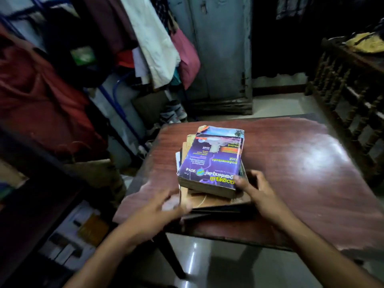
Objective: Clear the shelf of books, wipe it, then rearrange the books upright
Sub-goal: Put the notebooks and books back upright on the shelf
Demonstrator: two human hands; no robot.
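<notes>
Where glossy purple paperback tops worn stack, reddish laminate table

A flat stack of worn books, purple-covered one on top, lies on the wooden table

Purple-covered book, reddish-brown table

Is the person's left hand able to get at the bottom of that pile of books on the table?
Probably yes. The left hand is already at the near left corner of the book stack, by its lowest books, with nothing between them. It is blurred, so contact is unclear. The right hand holds the other side.
</notes>
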